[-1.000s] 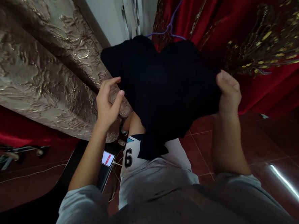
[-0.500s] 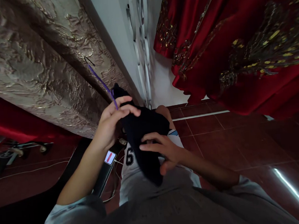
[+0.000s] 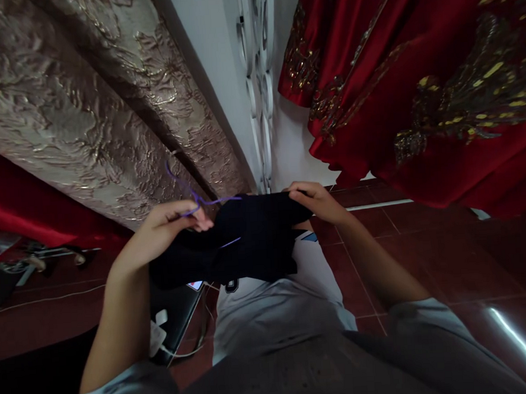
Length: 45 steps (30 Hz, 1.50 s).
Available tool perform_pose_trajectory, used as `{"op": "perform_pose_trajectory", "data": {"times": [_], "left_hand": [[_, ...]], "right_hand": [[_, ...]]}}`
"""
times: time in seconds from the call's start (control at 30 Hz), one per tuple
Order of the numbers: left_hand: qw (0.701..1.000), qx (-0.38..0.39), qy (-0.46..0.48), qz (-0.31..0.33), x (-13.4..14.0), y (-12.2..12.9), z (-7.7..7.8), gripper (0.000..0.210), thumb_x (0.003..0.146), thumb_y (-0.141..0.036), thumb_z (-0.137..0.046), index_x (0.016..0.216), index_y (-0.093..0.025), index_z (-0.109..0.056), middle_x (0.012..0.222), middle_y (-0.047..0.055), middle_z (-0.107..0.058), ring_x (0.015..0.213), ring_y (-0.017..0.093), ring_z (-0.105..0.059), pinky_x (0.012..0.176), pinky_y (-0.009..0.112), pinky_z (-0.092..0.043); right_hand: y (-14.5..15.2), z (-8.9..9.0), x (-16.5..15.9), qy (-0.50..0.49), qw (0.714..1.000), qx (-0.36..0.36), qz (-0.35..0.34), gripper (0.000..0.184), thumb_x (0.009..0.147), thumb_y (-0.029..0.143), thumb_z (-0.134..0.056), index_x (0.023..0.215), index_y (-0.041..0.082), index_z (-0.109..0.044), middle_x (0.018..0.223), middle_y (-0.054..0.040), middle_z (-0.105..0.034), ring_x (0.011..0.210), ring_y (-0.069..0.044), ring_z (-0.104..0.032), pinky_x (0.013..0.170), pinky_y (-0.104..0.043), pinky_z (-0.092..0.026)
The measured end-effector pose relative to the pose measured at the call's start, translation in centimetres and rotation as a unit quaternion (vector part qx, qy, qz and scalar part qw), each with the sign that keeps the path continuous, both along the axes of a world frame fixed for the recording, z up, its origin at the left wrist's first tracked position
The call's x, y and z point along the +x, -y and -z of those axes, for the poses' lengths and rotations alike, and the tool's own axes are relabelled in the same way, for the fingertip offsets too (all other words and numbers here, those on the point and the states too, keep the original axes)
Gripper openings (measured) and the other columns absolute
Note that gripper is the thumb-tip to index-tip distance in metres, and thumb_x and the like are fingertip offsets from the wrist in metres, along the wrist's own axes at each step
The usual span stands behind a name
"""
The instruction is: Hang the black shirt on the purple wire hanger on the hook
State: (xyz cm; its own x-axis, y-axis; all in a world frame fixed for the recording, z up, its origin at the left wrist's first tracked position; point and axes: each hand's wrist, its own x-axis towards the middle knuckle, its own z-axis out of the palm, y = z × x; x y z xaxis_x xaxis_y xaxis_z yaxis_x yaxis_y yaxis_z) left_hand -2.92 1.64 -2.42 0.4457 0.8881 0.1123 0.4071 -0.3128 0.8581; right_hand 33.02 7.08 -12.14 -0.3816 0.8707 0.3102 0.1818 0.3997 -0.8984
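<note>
A black garment [image 3: 260, 233] is spread across my lap; its exact kind is hard to make out in the dark. A thin purple clothes hanger [image 3: 218, 199] lies at its upper left, its hook pointing up and left. One short purple stretch shows lower down against the black cloth. My left hand [image 3: 179, 220] is closed around the hanger near the base of the hook. At the garment's upper right corner, my right hand [image 3: 316, 199] pinches the cloth between thumb and fingers.
Beige embossed curtains [image 3: 106, 111] hang close on the left, red sequinned fabric [image 3: 375, 130] on the right. White scrollwork metal [image 3: 259, 90] stands ahead. A phone [image 3: 194, 285], partly covered, and a white charger [image 3: 157, 337] with cable rest on a black surface at left.
The garment has swung from hanging lengthwise to stretched sideways. My right hand has moved up and right to its corner. My left hand has shifted slightly down with the hanger, which has turned.
</note>
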Motion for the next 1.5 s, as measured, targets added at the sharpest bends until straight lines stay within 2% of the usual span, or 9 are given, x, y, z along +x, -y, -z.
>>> {"op": "perform_pose_trajectory", "data": {"times": [0.23, 0.5, 0.73, 0.9, 0.97, 1.1, 1.3, 1.43, 1.5], "left_hand": [[0.866, 0.438, 0.042, -0.240, 4.8, -1.5, 2.1, 0.038, 0.090, -0.034, -0.073, 0.126, -0.030, -0.063, 0.105, 0.003, -0.070, 0.097, 0.023, -0.069, 0.093, 0.045, -0.055], [0.947, 0.208, -0.221, -0.106, 9.2, -1.7, 7.4, 0.050, 0.103, -0.039, -0.051, 0.152, -0.028, -0.049, 0.108, 0.009, -0.071, 0.093, 0.027, -0.071, 0.081, 0.038, -0.057], [0.958, 0.187, -0.034, -0.214, 10.3, -1.4, 10.5, 0.039, 0.098, -0.046, -0.061, 0.133, -0.027, -0.066, 0.129, 0.014, -0.061, 0.122, 0.033, -0.062, 0.102, 0.051, -0.053], [0.942, 0.165, 0.087, -0.280, 12.3, 0.1, 11.6, 0.022, 0.099, -0.043, -0.061, 0.110, -0.029, -0.073, 0.107, 0.006, -0.070, 0.100, 0.026, -0.068, 0.089, 0.044, -0.056], [0.934, 0.155, 0.121, -0.299, 13.7, 1.0, 11.9, 0.019, 0.098, -0.042, -0.064, 0.106, -0.028, -0.074, 0.099, 0.005, -0.070, 0.086, 0.021, -0.066, 0.074, 0.037, -0.054], [0.921, 0.167, 0.201, -0.288, 16.4, 2.9, 11.4, 0.013, 0.095, -0.032, -0.070, 0.105, -0.026, -0.076, 0.095, 0.003, -0.069, 0.061, 0.010, -0.048, 0.054, 0.024, -0.038], [0.885, 0.170, 0.313, -0.299, 17.5, 3.4, 11.9, 0.029, 0.093, -0.027, -0.072, 0.122, -0.027, -0.068, 0.094, 0.001, -0.062, 0.057, 0.005, -0.042, 0.052, 0.018, -0.035], [0.787, 0.133, 0.460, -0.390, 17.1, 2.6, 16.9, 0.030, 0.092, -0.027, -0.066, 0.118, -0.030, -0.051, 0.091, -0.002, -0.056, 0.072, 0.009, -0.056, 0.067, 0.018, -0.048], [0.821, 0.049, 0.422, -0.381, 16.9, 2.5, 19.8, 0.016, 0.092, -0.028, -0.061, 0.105, -0.025, -0.052, 0.083, -0.003, -0.056, 0.070, 0.010, -0.058, 0.071, 0.021, -0.053]], "right_hand": [[-6.3, -5.7, 1.7, -0.230, 0.952, 0.004, 0.204, 0.044, 0.079, 0.066, -0.074, 0.080, 0.023, -0.064, 0.073, 0.0006, -0.060, 0.077, -0.017, -0.061, 0.070, -0.030, -0.050], [-3.3, -5.1, 5.5, -0.319, 0.885, 0.010, 0.339, 0.037, 0.077, 0.054, -0.078, 0.073, 0.022, -0.060, 0.070, -0.0016, -0.060, 0.069, -0.016, -0.057, 0.073, -0.033, -0.052], [-2.1, -2.9, 4.7, -0.305, 0.863, 0.063, 0.398, 0.031, 0.090, 0.053, -0.062, 0.083, 0.022, -0.059, 0.086, -0.0044, -0.063, 0.086, -0.020, -0.063, 0.085, -0.038, -0.054], [2.0, 0.8, 1.5, -0.241, 0.766, 0.182, 0.568, 0.027, 0.097, 0.040, -0.058, 0.121, 0.029, -0.056, 0.133, -0.0057, -0.057, 0.132, -0.023, -0.051, 0.114, -0.043, -0.042], [4.1, 3.2, -1.0, -0.197, 0.805, 0.114, 0.548, 0.022, 0.095, 0.047, -0.060, 0.102, 0.026, -0.059, 0.111, -0.0060, -0.063, 0.114, -0.024, -0.060, 0.099, -0.042, -0.051], [5.4, 6.9, -5.7, -0.075, 0.966, -0.130, 0.208, 0.041, 0.086, 0.061, -0.065, 0.077, 0.020, -0.061, 0.073, -0.0041, -0.065, 0.071, -0.020, -0.062, 0.067, -0.034, -0.051], [4.9, 7.7, -7.2, -0.090, 0.966, -0.193, 0.145, 0.047, 0.086, 0.062, -0.059, 0.066, 0.020, -0.057, 0.060, -0.0014, -0.059, 0.059, -0.015, -0.055, 0.059, -0.029, -0.042], [5.6, 7.6, -6.6, -0.114, 0.960, -0.185, 0.177, 0.050, 0.087, 0.059, -0.063, 0.059, 0.019, -0.054, 0.056, 0.0002, -0.055, 0.056, -0.011, -0.050, 0.059, -0.026, -0.039], [5.7, 7.7, -6.4, -0.125, 0.957, -0.188, 0.184, 0.051, 0.086, 0.059, -0.065, 0.057, 0.019, -0.054, 0.054, 0.0016, -0.051, 0.054, -0.010, -0.047, 0.057, -0.025, -0.036]]}}
